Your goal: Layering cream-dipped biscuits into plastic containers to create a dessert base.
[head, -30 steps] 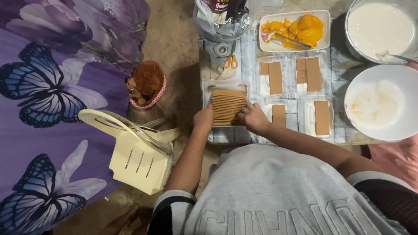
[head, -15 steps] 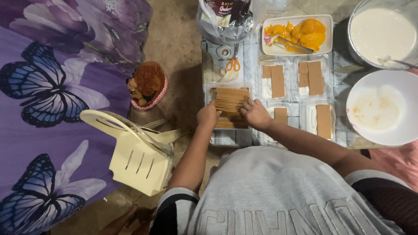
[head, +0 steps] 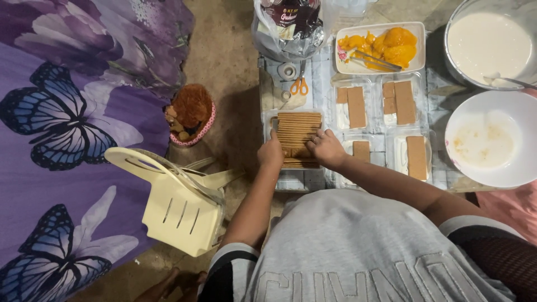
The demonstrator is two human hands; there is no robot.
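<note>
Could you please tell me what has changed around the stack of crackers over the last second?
Very little. Both hands have stayed on the cracker stack: the left hand at its left edge, the right hand at its lower right, fingers shifting slightly. Nothing was picked up or let go. The scissors, mango tray and bowls lie as before.

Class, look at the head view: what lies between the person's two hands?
In the head view, a stack of brown crackers in a clear tray lies between the left hand and right hand; both touch it.
</note>
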